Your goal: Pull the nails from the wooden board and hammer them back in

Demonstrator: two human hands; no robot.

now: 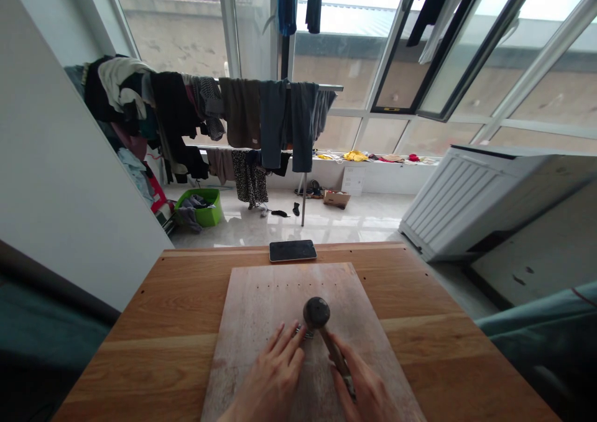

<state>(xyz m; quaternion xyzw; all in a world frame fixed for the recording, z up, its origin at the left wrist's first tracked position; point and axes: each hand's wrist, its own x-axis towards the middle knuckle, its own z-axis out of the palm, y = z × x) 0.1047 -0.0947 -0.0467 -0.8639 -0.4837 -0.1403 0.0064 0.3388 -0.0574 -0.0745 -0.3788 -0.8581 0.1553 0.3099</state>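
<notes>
A pale wooden board lies on a brown wooden table, with a row of small dark dots near its far edge. My right hand is closed around the wooden handle of a hammer, whose dark round head rests on the board. My left hand lies beside it with fingers stretched out flat. Its fingertips touch a small metal piece next to the hammer head; I cannot make out what that piece is.
A dark phone lies face up at the table's far edge. Beyond stand a rack of hanging clothes, a green basket, a white slatted panel at right and big windows.
</notes>
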